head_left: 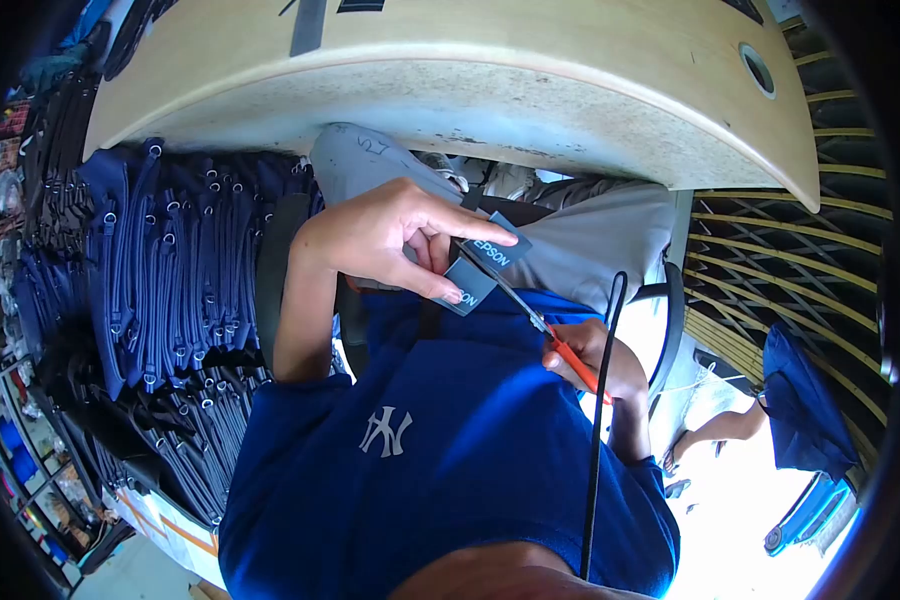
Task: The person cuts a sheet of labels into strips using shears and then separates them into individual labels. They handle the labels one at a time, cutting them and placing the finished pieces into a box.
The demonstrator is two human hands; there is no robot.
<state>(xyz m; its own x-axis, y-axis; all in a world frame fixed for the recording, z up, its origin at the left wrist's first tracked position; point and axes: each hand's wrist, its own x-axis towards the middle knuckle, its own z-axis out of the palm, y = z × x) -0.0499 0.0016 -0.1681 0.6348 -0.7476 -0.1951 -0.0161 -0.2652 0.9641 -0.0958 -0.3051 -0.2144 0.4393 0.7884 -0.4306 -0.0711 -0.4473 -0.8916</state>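
My left hand (395,235) pinches dark grey fabric labels, thumb on the lower piece and a finger on the upper one. The upper label (498,252) shows white "EPSON" lettering; the lower label (476,285) shows only the end of such a word. Between the two pieces lie the blades of a pair of scissors (515,296). Its orange-red handles sit in my right hand (592,355), whose fingers wrap round them, partly hidden. Both hands work over my lap, just above the blue shirt (450,440).
A pale wooden table (530,40) curves across in front, dark strips on it. Navy straps with metal rings (170,260) hang in piles at left. At right stand a folding metal gate (790,250) and another person's leg (725,430). A thin black cord (602,420) crosses the view.
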